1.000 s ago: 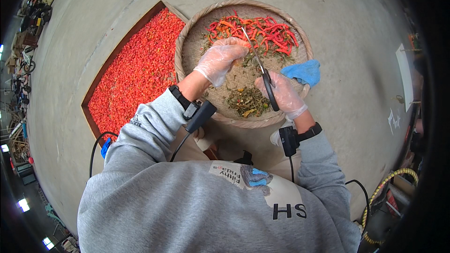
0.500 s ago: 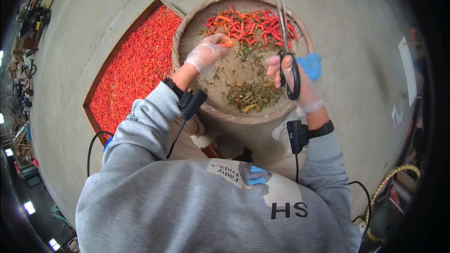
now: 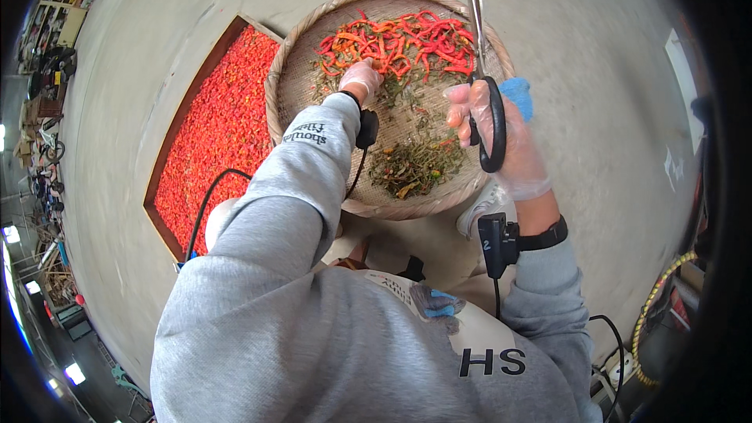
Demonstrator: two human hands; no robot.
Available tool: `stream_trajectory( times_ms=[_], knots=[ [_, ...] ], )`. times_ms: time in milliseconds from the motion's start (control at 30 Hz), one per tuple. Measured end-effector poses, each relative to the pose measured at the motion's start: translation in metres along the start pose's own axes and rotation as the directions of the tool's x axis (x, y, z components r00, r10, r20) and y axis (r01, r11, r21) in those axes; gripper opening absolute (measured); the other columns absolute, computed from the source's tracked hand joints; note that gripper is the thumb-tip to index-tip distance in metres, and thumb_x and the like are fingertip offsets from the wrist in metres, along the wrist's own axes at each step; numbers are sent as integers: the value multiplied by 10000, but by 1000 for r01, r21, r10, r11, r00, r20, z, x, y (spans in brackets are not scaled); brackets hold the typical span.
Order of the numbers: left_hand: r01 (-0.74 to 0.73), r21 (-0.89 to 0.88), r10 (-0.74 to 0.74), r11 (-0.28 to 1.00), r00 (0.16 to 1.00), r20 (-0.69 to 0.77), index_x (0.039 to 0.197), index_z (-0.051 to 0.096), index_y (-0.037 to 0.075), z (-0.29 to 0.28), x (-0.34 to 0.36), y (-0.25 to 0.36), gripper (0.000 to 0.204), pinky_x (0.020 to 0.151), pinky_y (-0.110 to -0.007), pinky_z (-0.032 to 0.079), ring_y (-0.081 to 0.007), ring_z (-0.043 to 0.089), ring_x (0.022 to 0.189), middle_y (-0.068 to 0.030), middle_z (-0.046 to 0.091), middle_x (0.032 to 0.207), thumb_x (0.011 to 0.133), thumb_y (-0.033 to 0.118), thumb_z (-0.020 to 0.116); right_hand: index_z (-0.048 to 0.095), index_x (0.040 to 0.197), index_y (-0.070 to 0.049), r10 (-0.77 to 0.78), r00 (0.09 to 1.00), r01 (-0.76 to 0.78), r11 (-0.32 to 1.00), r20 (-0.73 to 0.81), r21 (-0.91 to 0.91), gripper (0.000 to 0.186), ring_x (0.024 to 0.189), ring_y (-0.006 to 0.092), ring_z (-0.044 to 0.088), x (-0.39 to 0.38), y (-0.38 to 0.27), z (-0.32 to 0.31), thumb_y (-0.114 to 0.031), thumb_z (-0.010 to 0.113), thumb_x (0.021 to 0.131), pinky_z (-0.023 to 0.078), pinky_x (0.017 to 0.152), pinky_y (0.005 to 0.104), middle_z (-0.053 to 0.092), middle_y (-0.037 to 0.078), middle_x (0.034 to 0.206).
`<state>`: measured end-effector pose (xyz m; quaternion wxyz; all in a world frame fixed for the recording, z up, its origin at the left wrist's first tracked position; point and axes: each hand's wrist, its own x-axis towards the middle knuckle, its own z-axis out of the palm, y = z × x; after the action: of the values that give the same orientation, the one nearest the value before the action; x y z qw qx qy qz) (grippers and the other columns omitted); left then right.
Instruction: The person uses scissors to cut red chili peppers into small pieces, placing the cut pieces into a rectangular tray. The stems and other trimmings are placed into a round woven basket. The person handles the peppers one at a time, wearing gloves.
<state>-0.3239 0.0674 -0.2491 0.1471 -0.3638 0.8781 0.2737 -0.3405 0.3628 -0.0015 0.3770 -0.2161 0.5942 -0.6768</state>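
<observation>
My right hand point(image 3: 505, 137), in a clear plastic glove, grips black-handled scissors point(image 3: 498, 113) with the blades pointing away from me. The blades look nearly together. My gloved left hand point(image 3: 361, 78) reaches over the round woven tray, at the near edge of a heap of long red and orange chili peppers point(image 3: 431, 37). Its fingers are mostly hidden by the back of the hand. Nearer to me, a pile of green-brown stems and dry scraps point(image 3: 415, 166) lies on the woven tray point(image 3: 301, 121).
Left of the woven tray stands a shallow wooden-sided box point(image 3: 166, 158) full of chopped red chili point(image 3: 215, 121). Something blue point(image 3: 518, 98) shows behind my right hand. A yellow-and-black striped hose point(image 3: 650, 309) curves at the lower right. Assorted clutter lines the far left.
My left hand has moved away from me to the chili heap; the orange-red piece seen in its fingers no longer shows. My right hand still holds the scissors, slightly shifted.
</observation>
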Motion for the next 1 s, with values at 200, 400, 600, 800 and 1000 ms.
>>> stream_trajectory(
  times_ms=[200,400,600,800,1000],
  knots=[
    [-263,-189,255,946,965,-63,1245,496,-50,-46,-23,1,479,886,-332,454,-245,588,1046,-143,634,1118,909,285,565,585,1057,2,27,1000,-28,995,14,91,449,641,58,496,4,0,0,-426,488,959,419,587,187,568,18,779],
    [-234,-524,292,819,956,30,1177,592,-1,-54,-34,-28,375,830,-308,447,-214,611,953,-128,666,1027,858,196,613,583,1026,1,51,998,-48,994,-26,95,463,622,52,490,3,-6,9,-448,499,949,412,568,184,561,4,757],
    [-42,-309,23,950,997,-67,1098,636,93,1,-51,10,409,846,-358,470,-293,627,980,-144,668,1024,745,283,715,579,1052,-13,10,1000,-10,994,1,104,376,637,49,492,-3,2,7,-372,515,959,415,573,186,563,3,779],
    [-34,-209,3,977,989,-147,1038,642,52,-13,-61,28,341,819,-353,469,-277,636,928,-141,677,952,766,256,665,583,1056,-18,4,999,0,994,-38,113,347,643,45,488,2,2,2,-346,532,954,412,577,182,561,-2,779],
    [171,-860,177,481,942,287,894,621,85,-101,-100,23,158,431,-280,311,-105,383,459,7,533,641,861,240,620,593,1049,-29,54,998,-47,986,-42,162,314,627,35,484,6,-6,2,-320,578,930,404,559,163,567,-9,776]
  ],
)
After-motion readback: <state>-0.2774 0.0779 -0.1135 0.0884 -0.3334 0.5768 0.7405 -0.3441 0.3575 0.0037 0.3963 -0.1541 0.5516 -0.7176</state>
